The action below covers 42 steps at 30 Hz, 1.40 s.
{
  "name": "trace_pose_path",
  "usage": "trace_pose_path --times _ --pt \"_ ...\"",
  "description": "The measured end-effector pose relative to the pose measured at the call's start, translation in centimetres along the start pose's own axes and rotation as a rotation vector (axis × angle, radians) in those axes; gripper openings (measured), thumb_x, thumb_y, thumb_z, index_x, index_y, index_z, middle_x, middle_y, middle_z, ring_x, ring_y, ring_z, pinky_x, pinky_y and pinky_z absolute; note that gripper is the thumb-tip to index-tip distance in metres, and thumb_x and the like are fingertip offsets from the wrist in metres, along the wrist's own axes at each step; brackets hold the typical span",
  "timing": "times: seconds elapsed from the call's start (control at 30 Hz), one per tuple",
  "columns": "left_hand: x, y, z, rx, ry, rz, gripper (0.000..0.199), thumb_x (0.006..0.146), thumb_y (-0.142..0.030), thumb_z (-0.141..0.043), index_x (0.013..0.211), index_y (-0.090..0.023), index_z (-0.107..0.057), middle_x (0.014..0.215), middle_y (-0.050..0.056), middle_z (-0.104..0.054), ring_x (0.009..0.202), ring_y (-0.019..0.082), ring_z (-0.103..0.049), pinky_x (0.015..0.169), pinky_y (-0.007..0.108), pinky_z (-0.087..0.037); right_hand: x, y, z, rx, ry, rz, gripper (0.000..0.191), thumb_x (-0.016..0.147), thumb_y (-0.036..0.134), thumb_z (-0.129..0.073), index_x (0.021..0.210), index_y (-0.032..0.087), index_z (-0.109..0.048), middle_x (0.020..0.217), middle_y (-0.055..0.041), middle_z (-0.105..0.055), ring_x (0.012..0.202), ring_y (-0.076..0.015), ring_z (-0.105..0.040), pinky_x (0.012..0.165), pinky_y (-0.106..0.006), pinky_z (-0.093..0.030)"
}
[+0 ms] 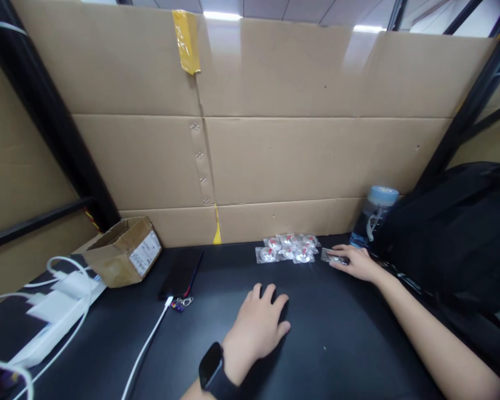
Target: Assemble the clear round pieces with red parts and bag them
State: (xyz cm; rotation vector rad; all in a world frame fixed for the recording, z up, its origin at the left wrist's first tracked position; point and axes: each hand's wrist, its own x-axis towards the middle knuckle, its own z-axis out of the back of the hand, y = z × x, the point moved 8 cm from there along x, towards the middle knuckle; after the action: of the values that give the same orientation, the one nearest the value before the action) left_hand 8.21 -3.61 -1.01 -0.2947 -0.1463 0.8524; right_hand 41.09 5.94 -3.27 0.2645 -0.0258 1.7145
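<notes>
My left hand, with a black smartwatch on its wrist, is over the middle of the black table with its fingers spread and nothing in them. Farther off on the right, my right hand has its fingers and thumb around a small clear packet; something dark shows between them, too small to name. Left of that hand lies a cluster of clear plastic packets, several of them, each with a round silvery item and some with red marks.
A blue-lidded water bottle and a black backpack stand on the right. On the left are an open cardboard box, a dark flat device with a white cable, and a white power strip. A cardboard wall closes the back.
</notes>
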Motion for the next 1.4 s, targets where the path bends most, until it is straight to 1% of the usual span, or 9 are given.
trace_pose_path --times 0.3,0.47,0.6,0.77,0.9,0.97,1.1,1.23,1.4 --pt "1.1 1.8 2.0 -0.169 -0.08 -0.181 0.032 0.09 -0.035 -0.06 0.119 -0.023 -0.069 0.12 0.009 -0.067 0.113 0.026 -0.06 0.102 0.038 -0.045 -1.9 1.0 2.7 0.031 -0.021 0.038 0.039 0.08 0.035 -0.063 0.116 0.027 -0.074 0.11 -0.0061 -0.076 0.103 -0.0294 -0.07 0.09 -0.038 -0.046" --pt "2.8 5.4 2.1 -0.345 -0.253 -0.018 0.032 0.092 -0.039 -0.057 0.113 -0.02 -0.07 0.098 0.005 -0.074 0.088 0.019 -0.068 0.083 0.028 -0.049 -2.2 2.9 3.3 0.245 -0.048 0.126 0.039 0.081 0.032 -0.06 0.119 0.024 -0.068 0.094 -0.0045 -0.077 0.082 -0.0223 -0.072 0.077 -0.03 -0.05" --pt "3.2 7.1 1.8 -0.343 -0.355 0.082 0.031 0.091 -0.039 -0.056 0.111 -0.02 -0.07 0.091 0.003 -0.073 0.082 0.017 -0.067 0.076 0.026 -0.048 -2.5 3.7 3.6 0.37 -0.093 0.174 0.036 0.085 0.028 -0.054 0.12 0.022 -0.063 0.085 -0.0036 -0.075 0.068 -0.0191 -0.068 0.071 -0.03 -0.05" --pt "2.9 4.7 1.8 -0.302 -0.391 0.043 0.03 0.094 -0.04 -0.054 0.112 -0.021 -0.068 0.094 0.004 -0.072 0.086 0.018 -0.067 0.082 0.028 -0.049 -2.4 5.4 2.7 0.781 -0.057 0.191 0.028 0.087 0.044 -0.06 0.1 0.02 -0.064 0.087 -0.0065 -0.073 0.069 -0.0202 -0.069 0.068 -0.031 -0.054" --pt "4.4 2.4 0.6 -0.576 -0.361 0.041 0.052 0.091 -0.049 -0.059 0.134 -0.02 -0.053 0.123 0.012 -0.068 0.103 0.021 -0.067 0.089 0.032 -0.052 -2.1 9.0 1.9 1.162 -0.017 0.175 0.037 0.079 0.05 -0.072 0.097 0.019 -0.063 0.085 -0.0063 -0.073 0.074 -0.0228 -0.072 0.075 -0.036 -0.056" --pt "6.0 1.9 -0.4 -0.731 -0.305 0.052 0.059 0.091 -0.049 -0.059 0.139 -0.018 -0.047 0.122 0.014 -0.068 0.099 0.021 -0.069 0.089 0.035 -0.053 -1.7 11.1 1.6 1.241 -0.002 0.167 0.04 0.073 0.05 -0.078 0.095 0.019 -0.065 0.084 -0.0066 -0.074 0.076 -0.024 -0.072 0.076 -0.037 -0.056" --pt "8.9 2.1 -1.5 -0.795 -0.243 0.036 0.053 0.08 -0.039 -0.072 0.123 -0.011 -0.057 0.096 0.011 -0.073 0.085 0.022 -0.07 0.077 0.034 -0.055 0.0 14.0 0.9 1.337 0.025 0.147 0.047 0.068 0.054 -0.083 0.094 0.017 -0.07 0.082 -0.0064 -0.075 0.075 -0.0233 -0.071 0.075 -0.037 -0.054" --pt "9.4 3.3 -1.3 -0.613 -0.384 0.039 0.035 0.076 -0.032 -0.074 0.103 -0.011 -0.065 0.088 0.007 -0.072 0.08 0.022 -0.068 0.076 0.034 -0.054 1.3 14.2 0.5 1.316 -0.023 0.163 0.045 0.069 0.059 -0.08 0.086 0.017 -0.074 0.081 -0.006 -0.074 0.076 -0.0227 -0.068 0.076 -0.036 -0.052" --pt "8.8 3.1 -1.2 -0.598 -0.473 -0.002 0.041 0.083 -0.028 -0.065 0.121 -0.014 -0.058 0.097 0.008 -0.072 0.086 0.021 -0.07 0.083 0.034 -0.054 0.6 13.1 1.3 1.177 -0.152 0.22 0.041 0.079 0.059 -0.072 0.081 0.019 -0.078 0.081 -0.0052 -0.071 0.079 -0.0215 -0.064 0.076 -0.034 -0.049"
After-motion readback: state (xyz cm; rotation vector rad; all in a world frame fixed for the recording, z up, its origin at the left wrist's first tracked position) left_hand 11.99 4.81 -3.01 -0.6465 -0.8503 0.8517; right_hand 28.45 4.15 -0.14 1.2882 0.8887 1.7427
